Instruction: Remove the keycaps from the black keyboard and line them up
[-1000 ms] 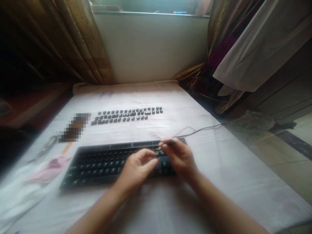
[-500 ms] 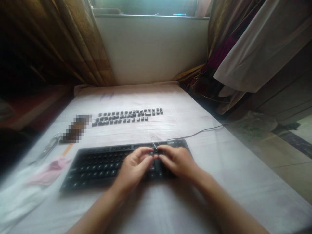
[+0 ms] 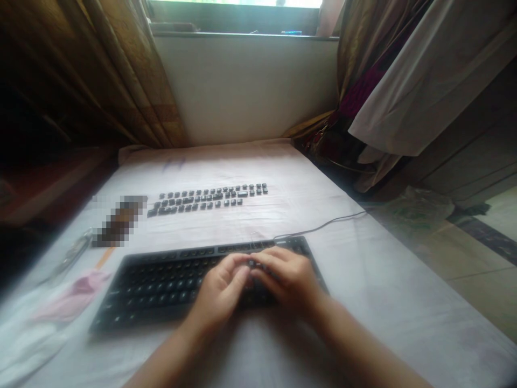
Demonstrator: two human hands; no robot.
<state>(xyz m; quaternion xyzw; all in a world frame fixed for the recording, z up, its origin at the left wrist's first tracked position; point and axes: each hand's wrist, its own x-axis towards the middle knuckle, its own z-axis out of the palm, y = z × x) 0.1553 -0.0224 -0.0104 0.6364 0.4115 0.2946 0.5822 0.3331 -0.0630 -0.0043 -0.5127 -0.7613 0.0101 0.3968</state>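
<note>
A black keyboard [image 3: 157, 293] lies across the white-covered surface in front of me, and both my hands are close above its right half. My left hand [image 3: 224, 283] is closed, thumb and fingers pinching a small black keycap [image 3: 252, 263]. My right hand [image 3: 286, 272] meets it there, its fingers closed at the same keycap. A thin wire keycap puller [image 3: 254, 236] rises faintly behind the right fingers; its lower part is hidden. Beyond the keyboard, loose black keycaps [image 3: 210, 196] lie in three rows.
From the keyboard's back edge a cable [image 3: 323, 222] runs right, over the surface's edge. On the left lie a pixelated dark object [image 3: 121, 221], a clear plastic-looking item [image 3: 76, 248] and a pink cloth [image 3: 72, 296]. Curtains [image 3: 153, 108] hang behind; a plastic bag [image 3: 420, 207] is at right.
The fingers of my right hand have curled further over the left fingertips. The wire keycap puller shows less plainly than before. The whole view has shifted slightly.
</note>
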